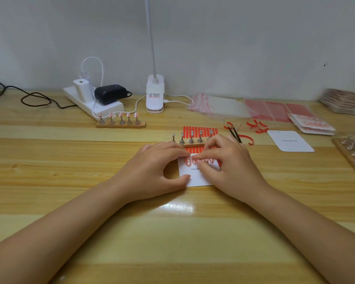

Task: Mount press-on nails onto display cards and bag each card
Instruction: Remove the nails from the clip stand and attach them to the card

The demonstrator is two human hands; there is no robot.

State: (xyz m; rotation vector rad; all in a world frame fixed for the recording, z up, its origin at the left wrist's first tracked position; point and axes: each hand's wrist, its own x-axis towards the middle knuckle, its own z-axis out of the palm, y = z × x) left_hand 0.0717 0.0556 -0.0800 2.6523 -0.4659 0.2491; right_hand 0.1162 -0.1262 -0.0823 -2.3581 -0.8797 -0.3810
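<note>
so my left hand (162, 171) pins the near-left edge of the white rectangular paper display card (195, 177) while my right hand (223, 167), closer in, pinches down a pink press-on nail (188, 161) in the left-to-right row.

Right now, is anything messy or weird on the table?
A little. Curly red strips lie scattered by the black tweezers, like peeled-off scraps. The clear bags sit in a loose, crooked pile. Nothing looks spilled or broken. Both hands, left and right, are on the white card.
</note>
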